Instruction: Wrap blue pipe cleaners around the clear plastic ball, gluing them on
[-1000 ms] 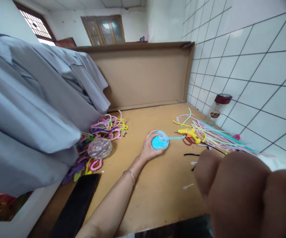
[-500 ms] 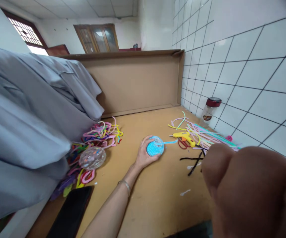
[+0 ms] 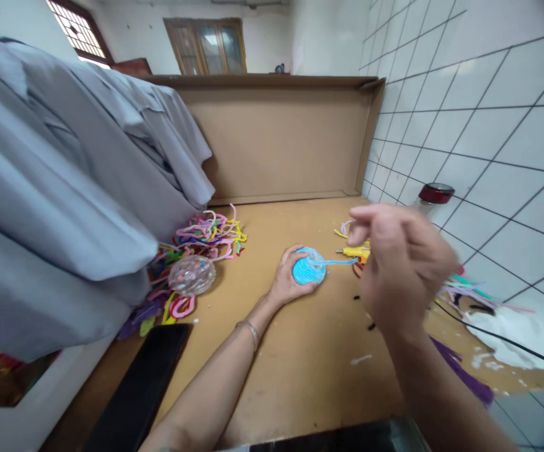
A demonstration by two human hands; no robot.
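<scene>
My left hand (image 3: 291, 276) is wrapped round a light-blue ball (image 3: 310, 271) wound with fuzzy pipe cleaner. From the ball a loose blue pipe cleaner (image 3: 340, 262) sticks out to the right. My right hand (image 3: 397, 263) is raised over the right side of the table, its fingers curled in and nothing visible in them. Partly behind it lies a yellow glue gun (image 3: 353, 252), its nozzle pointing left. Red scissor handles (image 3: 359, 269) show just below the glue gun, mostly covered by the hand.
Left of the ball, a clear faceted dish (image 3: 191, 275) rests against piled coloured pipe cleaners (image 3: 210, 231). Nearer me lies a black phone-like slab (image 3: 144, 383). A red-lidded jar (image 3: 435, 196) stands by the tiled wall. A black cable (image 3: 502, 339) crosses white tissue (image 3: 517, 336).
My right hand has moved away from close to the camera, forward and left, towards the glue gun. My left hand still holds the blue ball; the view has shifted.
</scene>
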